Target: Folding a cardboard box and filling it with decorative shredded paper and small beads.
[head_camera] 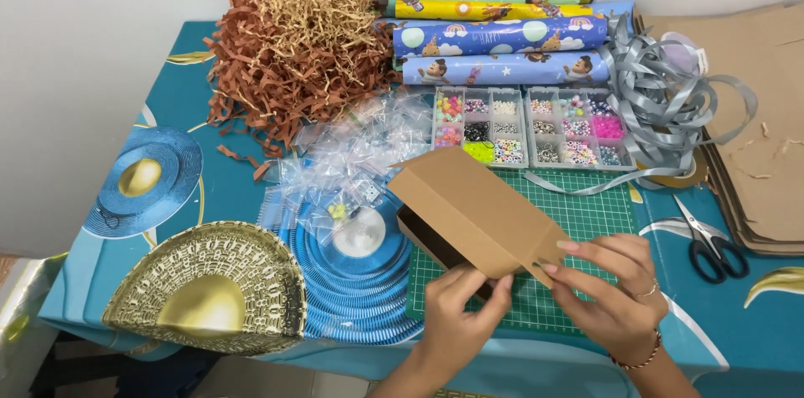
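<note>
Both hands (536,297) grip cardboard box (473,210), hiding its near corner.

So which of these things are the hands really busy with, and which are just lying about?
In hand: cardboard box, held by the left hand and right hand, over the cutting mat.

Lying about: scissors, bead trays, wrapping paper rolls, ribbon, shredded paper, small plastic bags.

Shredded paper heap (293,55), wrapping paper rolls (502,38), bead organiser trays (532,126), grey ribbon (670,97), scissors (712,247), green cutting mat (586,214)
</note>
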